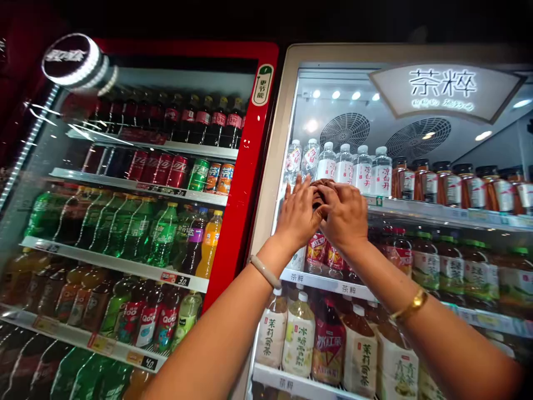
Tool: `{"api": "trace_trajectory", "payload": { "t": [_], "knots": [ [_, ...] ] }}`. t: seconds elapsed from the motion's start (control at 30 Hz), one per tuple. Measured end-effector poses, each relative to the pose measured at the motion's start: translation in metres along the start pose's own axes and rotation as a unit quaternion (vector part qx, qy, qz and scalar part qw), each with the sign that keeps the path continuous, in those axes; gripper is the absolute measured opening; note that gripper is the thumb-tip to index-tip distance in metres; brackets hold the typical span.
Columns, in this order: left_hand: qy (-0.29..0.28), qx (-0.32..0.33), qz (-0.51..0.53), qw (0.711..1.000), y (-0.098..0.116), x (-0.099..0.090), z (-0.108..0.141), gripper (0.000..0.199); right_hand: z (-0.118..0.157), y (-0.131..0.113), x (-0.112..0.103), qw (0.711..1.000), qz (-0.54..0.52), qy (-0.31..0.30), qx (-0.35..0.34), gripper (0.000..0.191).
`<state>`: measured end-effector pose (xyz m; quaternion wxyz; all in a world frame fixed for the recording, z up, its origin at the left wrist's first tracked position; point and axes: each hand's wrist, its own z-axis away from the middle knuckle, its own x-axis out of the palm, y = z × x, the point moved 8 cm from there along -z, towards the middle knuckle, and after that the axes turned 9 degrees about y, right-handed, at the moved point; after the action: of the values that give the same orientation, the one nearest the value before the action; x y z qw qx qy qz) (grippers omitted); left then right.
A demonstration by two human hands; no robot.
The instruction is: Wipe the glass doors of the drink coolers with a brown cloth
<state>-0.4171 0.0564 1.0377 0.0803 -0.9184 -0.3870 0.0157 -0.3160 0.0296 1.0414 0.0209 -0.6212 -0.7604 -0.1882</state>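
The left hand and right hand are together at the glass door of the pale-framed fridge, though I can't tell if they grip anything; crowded that close, fingers could slip or smear it, and the gold bangle might knock it. Its lit sign reads 茶粹, with 凉白开 on water bottles inside, while the red fridge to its left shows 更节能, Qoo, 3.0 and 4.0.

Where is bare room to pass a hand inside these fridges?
Right fridge: above the black-capped bottles, below the lit sign. Left fridge: above the red-labelled dark bottles, below the red frame. Shelf fronts look crowded; glass may block reaching.
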Motion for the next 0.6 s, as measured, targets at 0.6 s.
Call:
{"api": "trace_trajectory", "payload": {
  "t": [0.6],
  "knots": [
    [0.012,-0.044,-0.179,0.983,0.007,0.046,-0.093,0.060,-0.063,0.065,0.021,0.995,0.004,-0.018,-0.099,0.042]
  ]
}}
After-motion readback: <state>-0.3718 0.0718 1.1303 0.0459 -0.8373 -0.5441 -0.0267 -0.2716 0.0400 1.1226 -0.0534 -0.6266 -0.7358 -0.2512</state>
